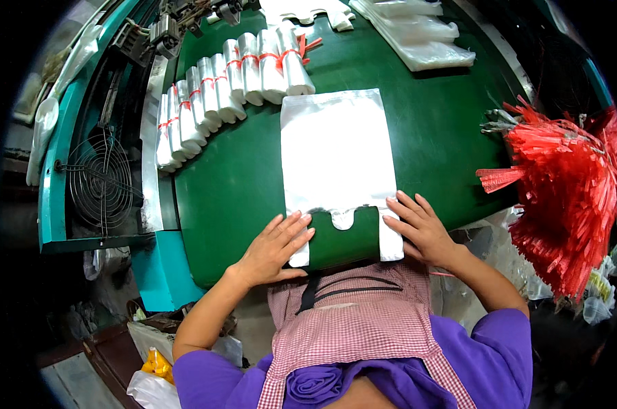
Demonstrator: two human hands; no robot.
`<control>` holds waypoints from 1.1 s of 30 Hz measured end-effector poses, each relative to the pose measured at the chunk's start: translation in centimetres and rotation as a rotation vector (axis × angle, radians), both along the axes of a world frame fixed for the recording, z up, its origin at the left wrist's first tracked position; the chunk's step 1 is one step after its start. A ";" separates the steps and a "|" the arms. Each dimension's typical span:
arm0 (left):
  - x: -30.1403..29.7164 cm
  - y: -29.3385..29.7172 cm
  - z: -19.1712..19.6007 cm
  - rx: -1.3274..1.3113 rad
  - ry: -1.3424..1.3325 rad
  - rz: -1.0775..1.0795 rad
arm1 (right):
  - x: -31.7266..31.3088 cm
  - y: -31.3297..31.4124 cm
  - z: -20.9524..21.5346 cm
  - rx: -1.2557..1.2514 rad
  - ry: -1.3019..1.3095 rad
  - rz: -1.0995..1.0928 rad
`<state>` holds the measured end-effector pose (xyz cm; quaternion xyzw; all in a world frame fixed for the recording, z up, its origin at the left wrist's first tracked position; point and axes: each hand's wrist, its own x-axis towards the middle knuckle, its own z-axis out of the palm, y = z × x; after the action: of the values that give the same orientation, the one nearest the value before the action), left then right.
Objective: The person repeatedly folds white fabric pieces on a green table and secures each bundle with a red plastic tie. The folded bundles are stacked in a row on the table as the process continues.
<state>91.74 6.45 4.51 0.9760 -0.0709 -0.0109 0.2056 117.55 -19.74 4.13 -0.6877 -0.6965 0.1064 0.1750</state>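
A flat stack of white plastic T-shirt bags [338,150] lies on the green table [237,184], its two handles pointing toward me. My left hand [276,247] rests on the left handle, palm down, with the fingers stretched out. On the right handle and the edge beside it lies my right hand [421,228], also flat with its fingers spread. Between the handles a small rounded tab hangs toward the near edge. Neither hand grips anything.
Several rolled bag bundles [230,75] tied with red strips stand in a slanting row at the far left. A big bunch of red plastic strips [561,184] hangs at the right. More clear bags [421,41] lie at the far right. A wire-guarded fan [102,180] sits left.
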 end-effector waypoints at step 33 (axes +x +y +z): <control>14.3 1.8 -0.7 -0.351 -0.065 0.426 | 0.6 10.7 1.1 0.186 0.112 0.002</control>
<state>106.07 8.28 3.77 0.9182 0.1287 0.0764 0.3668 118.12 -9.08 5.20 -0.6607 -0.6931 0.0798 0.2769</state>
